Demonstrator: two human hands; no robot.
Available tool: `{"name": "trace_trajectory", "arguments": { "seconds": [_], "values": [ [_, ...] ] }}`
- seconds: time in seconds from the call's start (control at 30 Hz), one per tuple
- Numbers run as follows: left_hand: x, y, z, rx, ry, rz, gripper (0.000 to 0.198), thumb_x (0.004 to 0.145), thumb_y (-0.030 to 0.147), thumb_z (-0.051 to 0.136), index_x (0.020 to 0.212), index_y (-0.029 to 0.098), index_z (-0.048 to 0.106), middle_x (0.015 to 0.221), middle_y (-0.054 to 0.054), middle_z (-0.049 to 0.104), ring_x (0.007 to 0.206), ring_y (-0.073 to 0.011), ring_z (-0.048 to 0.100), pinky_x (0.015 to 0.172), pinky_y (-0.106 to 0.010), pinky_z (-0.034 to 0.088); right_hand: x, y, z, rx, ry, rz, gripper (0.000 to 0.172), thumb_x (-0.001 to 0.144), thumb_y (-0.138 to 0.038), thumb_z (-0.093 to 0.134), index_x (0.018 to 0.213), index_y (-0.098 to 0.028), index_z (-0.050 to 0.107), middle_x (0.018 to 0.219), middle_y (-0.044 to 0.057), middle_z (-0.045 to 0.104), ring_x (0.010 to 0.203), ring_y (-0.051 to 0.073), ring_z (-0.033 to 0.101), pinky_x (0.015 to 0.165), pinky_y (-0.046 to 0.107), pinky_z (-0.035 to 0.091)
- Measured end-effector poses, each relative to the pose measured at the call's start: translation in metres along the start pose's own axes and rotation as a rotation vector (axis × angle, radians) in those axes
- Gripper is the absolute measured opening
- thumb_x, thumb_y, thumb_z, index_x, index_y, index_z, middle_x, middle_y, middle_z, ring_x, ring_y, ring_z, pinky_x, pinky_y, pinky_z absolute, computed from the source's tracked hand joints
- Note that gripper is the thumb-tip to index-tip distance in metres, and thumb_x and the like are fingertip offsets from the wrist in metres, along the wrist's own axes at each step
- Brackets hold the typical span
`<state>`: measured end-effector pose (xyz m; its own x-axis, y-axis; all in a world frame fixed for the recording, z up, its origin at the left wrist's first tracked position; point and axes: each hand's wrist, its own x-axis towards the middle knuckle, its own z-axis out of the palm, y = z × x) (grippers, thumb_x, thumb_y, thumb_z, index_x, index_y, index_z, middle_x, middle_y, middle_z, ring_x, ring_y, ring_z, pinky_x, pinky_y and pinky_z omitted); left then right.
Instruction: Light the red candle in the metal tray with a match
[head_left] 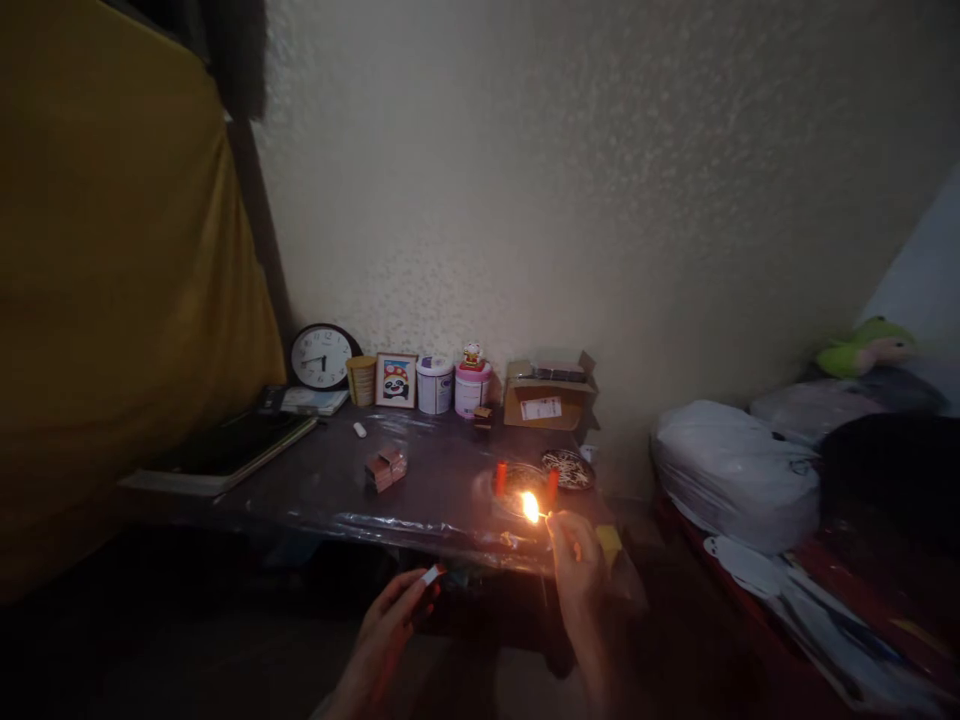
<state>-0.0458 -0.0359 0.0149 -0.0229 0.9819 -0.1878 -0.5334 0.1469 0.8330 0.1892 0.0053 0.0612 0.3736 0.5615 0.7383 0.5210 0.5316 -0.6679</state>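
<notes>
Between the fingertips of my right hand (pixel 577 560) is a burning match, its bright flame (pixel 531 507) glowing over the near edge of the table. Lower and to the left, my left hand (pixel 394 615) is closed around a small matchbox (pixel 433 575), of which only a white and reddish end shows. Two red candles stand upright just beyond the flame, a left candle (pixel 501 478) and a right candle (pixel 553 484). The flame is nearer the right candle and appears apart from both. What the candles stand on is partly washed out by the glare.
A dark plate of matchsticks (pixel 568 468) lies behind the right candle. Small stacked boxes (pixel 386 469) sit mid-table. Along the wall stand a clock (pixel 324 358), a panda picture (pixel 396 381), two tins and a cardboard box (pixel 547 405). White bags (pixel 735 470) lie at right.
</notes>
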Motion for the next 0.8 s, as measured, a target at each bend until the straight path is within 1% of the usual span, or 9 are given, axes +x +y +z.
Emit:
{"name": "trace_trajectory", "arguments": {
  "seconds": [0.07, 0.17, 0.27, 0.33, 0.4, 0.5, 0.57, 0.67, 0.8],
  "values": [
    [-0.005, 0.001, -0.010, 0.004, 0.048, -0.013, 0.031, 0.055, 0.038, 0.077, 0.078, 0.018, 0.071, 0.089, -0.008, 0.073, 0.089, -0.0232, 0.063, 0.076, -0.030, 0.047, 0.006, -0.004, -0.002, -0.046, 0.037, -0.004, 0.019, 0.080, -0.034, 0.055, 0.069, -0.018, 0.061, 0.072, 0.004, 0.063, 0.068, 0.017, 0.057, 0.063, 0.029, 0.049],
    [-0.016, 0.004, -0.017, -0.023, 0.100, -0.030, 0.032, 0.056, 0.039, 0.075, 0.082, 0.019, 0.071, 0.088, -0.007, 0.074, 0.093, -0.0234, 0.063, 0.079, -0.030, 0.047, 0.013, -0.007, -0.002, -0.078, 0.065, -0.021, 0.019, 0.078, -0.034, 0.056, 0.068, -0.020, 0.061, 0.069, 0.004, 0.063, 0.065, 0.018, 0.057, 0.062, 0.030, 0.048],
    [-0.020, 0.003, -0.020, -0.063, 0.069, -0.028, 0.034, 0.054, 0.037, 0.076, 0.082, 0.019, 0.071, 0.092, -0.008, 0.073, 0.097, -0.0256, 0.062, 0.083, -0.032, 0.047, 0.017, -0.006, 0.002, -0.059, 0.083, -0.013, 0.018, 0.079, -0.034, 0.056, 0.068, -0.020, 0.061, 0.069, 0.004, 0.064, 0.066, 0.018, 0.059, 0.063, 0.030, 0.048],
    [-0.018, 0.000, -0.022, -0.075, 0.066, -0.039, 0.036, 0.051, 0.038, 0.077, 0.081, 0.019, 0.071, 0.090, -0.008, 0.074, 0.098, -0.0269, 0.062, 0.084, -0.032, 0.047, 0.018, -0.001, 0.006, -0.031, 0.099, -0.010, 0.018, 0.079, -0.034, 0.055, 0.070, -0.020, 0.061, 0.072, 0.005, 0.063, 0.069, 0.018, 0.060, 0.065, 0.030, 0.049],
    [-0.012, -0.004, -0.024, -0.082, 0.097, -0.051, 0.037, 0.050, 0.039, 0.078, 0.079, 0.019, 0.070, 0.082, -0.008, 0.074, 0.095, -0.0271, 0.063, 0.083, -0.032, 0.047, 0.019, 0.005, 0.011, 0.010, 0.101, -0.009, 0.018, 0.079, -0.035, 0.056, 0.071, -0.020, 0.062, 0.074, 0.005, 0.063, 0.071, 0.018, 0.060, 0.068, 0.030, 0.049],
    [-0.004, -0.011, -0.027, -0.089, 0.156, -0.048, 0.036, 0.049, 0.040, 0.079, 0.077, 0.018, 0.070, 0.072, -0.006, 0.074, 0.088, -0.0269, 0.066, 0.080, -0.033, 0.048, 0.021, 0.013, 0.017, 0.076, 0.075, 0.013, 0.017, 0.078, -0.035, 0.057, 0.072, -0.019, 0.062, 0.075, 0.004, 0.063, 0.072, 0.018, 0.060, 0.069, 0.030, 0.049],
    [-0.002, -0.013, -0.027, -0.091, 0.177, -0.040, 0.037, 0.045, 0.039, 0.080, 0.074, 0.018, 0.070, 0.068, -0.006, 0.073, 0.085, -0.0277, 0.067, 0.079, -0.034, 0.049, 0.023, 0.015, 0.019, 0.101, 0.052, 0.041, 0.017, 0.079, -0.035, 0.058, 0.073, -0.019, 0.062, 0.075, 0.004, 0.063, 0.072, 0.017, 0.060, 0.069, 0.030, 0.049],
    [-0.003, -0.013, -0.027, -0.096, 0.190, -0.028, 0.039, 0.044, 0.041, 0.080, 0.073, 0.019, 0.070, 0.071, -0.006, 0.074, 0.085, -0.0289, 0.067, 0.081, -0.037, 0.049, 0.025, 0.015, 0.021, 0.105, 0.025, 0.086, 0.019, 0.079, -0.036, 0.057, 0.076, -0.019, 0.063, 0.075, 0.004, 0.066, 0.072, 0.017, 0.062, 0.069, 0.030, 0.049],
    [-0.004, -0.012, -0.025, -0.090, 0.174, -0.038, 0.040, 0.046, 0.042, 0.079, 0.077, 0.018, 0.069, 0.074, -0.008, 0.074, 0.086, -0.0296, 0.067, 0.081, -0.037, 0.048, 0.027, 0.018, 0.028, 0.138, -0.002, 0.181, 0.023, 0.077, -0.040, 0.058, 0.080, -0.017, 0.064, 0.075, 0.004, 0.068, 0.070, 0.017, 0.062, 0.066, 0.028, 0.049]
  ]
}}
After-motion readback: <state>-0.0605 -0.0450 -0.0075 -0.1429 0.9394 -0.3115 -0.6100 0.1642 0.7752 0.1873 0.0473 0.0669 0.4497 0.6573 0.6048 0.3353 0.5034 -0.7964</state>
